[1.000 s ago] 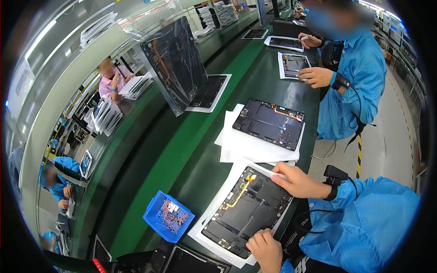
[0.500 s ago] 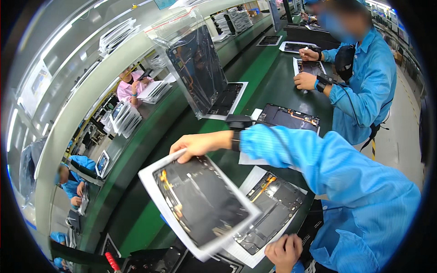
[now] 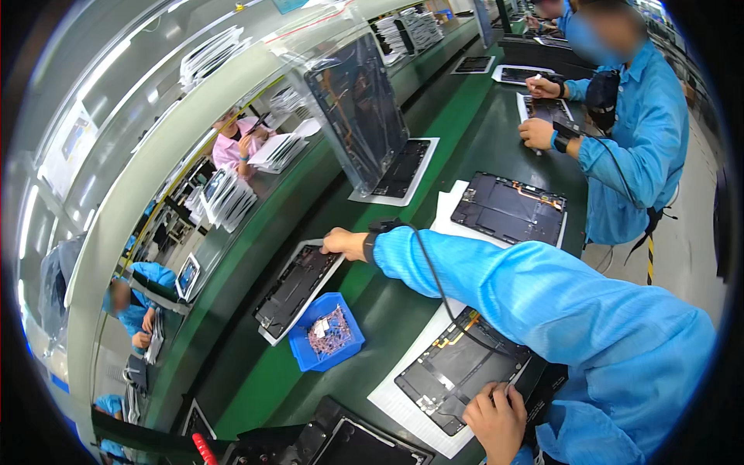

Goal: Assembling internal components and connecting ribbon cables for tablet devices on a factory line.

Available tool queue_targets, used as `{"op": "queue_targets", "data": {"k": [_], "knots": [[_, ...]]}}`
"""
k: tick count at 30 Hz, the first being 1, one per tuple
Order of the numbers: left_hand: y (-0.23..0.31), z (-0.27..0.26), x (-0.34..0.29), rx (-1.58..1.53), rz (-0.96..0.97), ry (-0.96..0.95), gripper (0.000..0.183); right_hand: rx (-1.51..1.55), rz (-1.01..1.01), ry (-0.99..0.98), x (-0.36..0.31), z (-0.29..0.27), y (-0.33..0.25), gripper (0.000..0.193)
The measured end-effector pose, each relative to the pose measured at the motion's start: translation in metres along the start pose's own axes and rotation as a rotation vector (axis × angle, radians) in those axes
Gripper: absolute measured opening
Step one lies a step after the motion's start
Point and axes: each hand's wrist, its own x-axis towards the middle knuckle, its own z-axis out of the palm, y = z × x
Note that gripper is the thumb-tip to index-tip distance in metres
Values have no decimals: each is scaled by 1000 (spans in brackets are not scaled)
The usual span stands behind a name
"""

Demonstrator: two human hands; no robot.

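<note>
My right hand reaches far left across the bench, a black wrist strap and cord on its wrist. It grips the top corner of a white tray holding an open black tablet shell, which lies on the belt touching a blue bin. My left hand sits at the bottom with fingers curled on the near edge of a second open tablet chassis, which lies on a white sheet.
Another open tablet lies on white sheets farther along the bench. A bagged tablet leans upright over a tray. A co-worker in blue works on the right. A dark fixture is near the bottom edge.
My right arm has swung left, carrying the white tray with the tablet shell through the air and lowering it onto the belt beside the blue bin. My left hand has stayed on the near chassis.
</note>
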Motion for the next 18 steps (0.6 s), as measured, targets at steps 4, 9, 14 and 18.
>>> {"op": "queue_targets", "data": {"k": [4, 9, 14, 18], "knots": [[-2, -32, 22, 46, -37, -71, 20, -10, -18, -138, -34, 21, 2, 20], [-46, -75, 120, 519, -39, 77, 34, 127, 139, -160, -80, 27, 4, 18], [-135, -68, 149, 882, -256, 78, 35, 24, 53, -168, -85, 34, 1, 15], [-133, -78, 121, 734, -84, -14, 27, -88, -27, 68, -39, 26, 2, 20]]}}
